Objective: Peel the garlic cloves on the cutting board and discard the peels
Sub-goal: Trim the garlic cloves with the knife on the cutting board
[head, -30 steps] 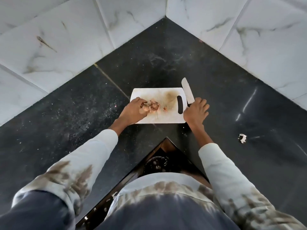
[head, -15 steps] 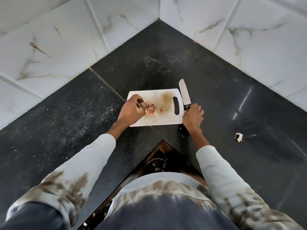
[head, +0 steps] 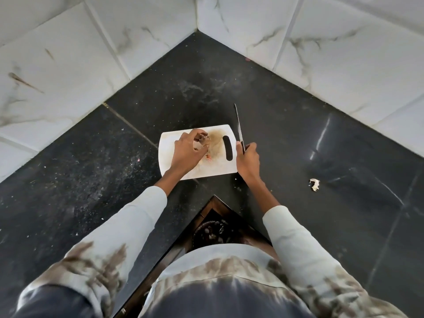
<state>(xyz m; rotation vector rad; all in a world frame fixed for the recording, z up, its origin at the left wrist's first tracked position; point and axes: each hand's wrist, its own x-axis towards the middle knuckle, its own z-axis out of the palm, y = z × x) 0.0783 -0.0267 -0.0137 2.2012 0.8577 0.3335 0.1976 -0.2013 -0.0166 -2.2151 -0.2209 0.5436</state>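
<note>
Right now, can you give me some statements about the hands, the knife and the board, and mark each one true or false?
1. The right hand holds the steel-bladed kitchen knife. True.
2. The left hand rests on the black stone counter. False: it is over the white plastic cutting board, its grip on papery garlic.
3. The knife blade lies flat on the board. False: it is raised beside the board's right edge.
4. A pale peel scrap lies on the counter, right of the board. True.

White cutting board (head: 174, 166) with a brown stain; speckled black surface (head: 91, 180); white wall tiles (head: 68, 53) with grey marble veins.
</note>
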